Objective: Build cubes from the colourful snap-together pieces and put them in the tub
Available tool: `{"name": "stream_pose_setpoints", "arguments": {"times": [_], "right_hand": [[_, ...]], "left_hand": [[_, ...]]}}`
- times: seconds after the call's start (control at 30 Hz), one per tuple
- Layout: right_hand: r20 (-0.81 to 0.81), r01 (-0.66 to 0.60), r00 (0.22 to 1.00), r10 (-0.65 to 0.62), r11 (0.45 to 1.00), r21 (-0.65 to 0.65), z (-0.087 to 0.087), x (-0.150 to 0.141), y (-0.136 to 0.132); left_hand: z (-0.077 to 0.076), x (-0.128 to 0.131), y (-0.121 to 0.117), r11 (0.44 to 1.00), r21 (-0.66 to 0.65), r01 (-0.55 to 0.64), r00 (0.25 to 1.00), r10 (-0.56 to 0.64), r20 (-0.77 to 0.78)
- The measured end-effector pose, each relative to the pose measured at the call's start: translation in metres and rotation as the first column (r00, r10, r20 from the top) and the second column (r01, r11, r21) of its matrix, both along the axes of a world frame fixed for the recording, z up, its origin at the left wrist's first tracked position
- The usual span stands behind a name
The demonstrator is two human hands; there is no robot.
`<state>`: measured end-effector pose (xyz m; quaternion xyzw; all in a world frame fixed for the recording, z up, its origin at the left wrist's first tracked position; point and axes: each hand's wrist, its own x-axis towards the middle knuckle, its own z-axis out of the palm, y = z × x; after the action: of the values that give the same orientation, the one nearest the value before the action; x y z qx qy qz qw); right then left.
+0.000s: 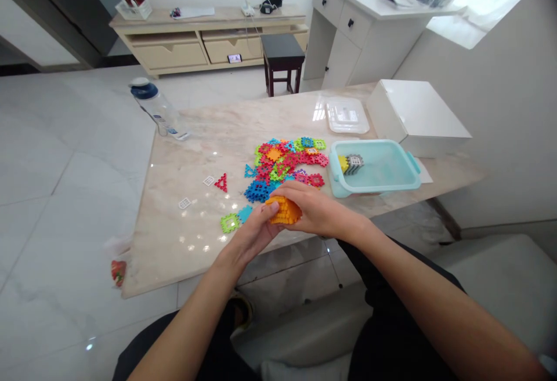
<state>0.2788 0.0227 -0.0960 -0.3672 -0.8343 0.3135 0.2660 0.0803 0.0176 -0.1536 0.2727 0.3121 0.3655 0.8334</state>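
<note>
Both my hands close around a stack of orange interlocking building tiles (285,211) above the table's near edge. My left hand (256,231) grips its left side with the thumb on top. From the right, my right hand (315,207) wraps over the far side of the stack. Just beyond lies a heap of colourful toothed tiles (296,159) in red, green and blue. A stack of dark blue tiles (257,191) sits beside my hands. A green square tile (229,222) and a light blue tile (245,213) lie to the left.
A turquoise bin (376,187) on the right holds grey tiles (355,163) and yellow tiles (343,164). Behind it are a clear lid (347,115) and a white box (429,108). A red triangle (221,182), small white window pieces (184,203) and a water bottle (159,108) are leftward.
</note>
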Motion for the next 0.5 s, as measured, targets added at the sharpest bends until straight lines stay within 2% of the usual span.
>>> {"name": "stream_pose_setpoints", "arguments": {"times": [0.13,0.33,0.5], "right_hand": [[-0.018,-0.017,1.0,0.017,1.0,0.025,-0.004,0.0,0.001],[0.004,-0.009,1.0,0.009,1.0,0.029,-0.015,-0.008,-0.007],[0.019,-0.024,1.0,0.022,0.997,0.069,-0.015,-0.016,-0.01]], "left_hand": [[0.003,-0.001,0.002,1.0,-0.024,0.02,0.999,-0.019,0.037],[0.001,-0.01,-0.003,0.999,-0.005,0.054,0.998,-0.054,-0.016],[0.001,-0.019,-0.004,0.998,-0.002,0.065,0.998,-0.065,-0.012]]}}
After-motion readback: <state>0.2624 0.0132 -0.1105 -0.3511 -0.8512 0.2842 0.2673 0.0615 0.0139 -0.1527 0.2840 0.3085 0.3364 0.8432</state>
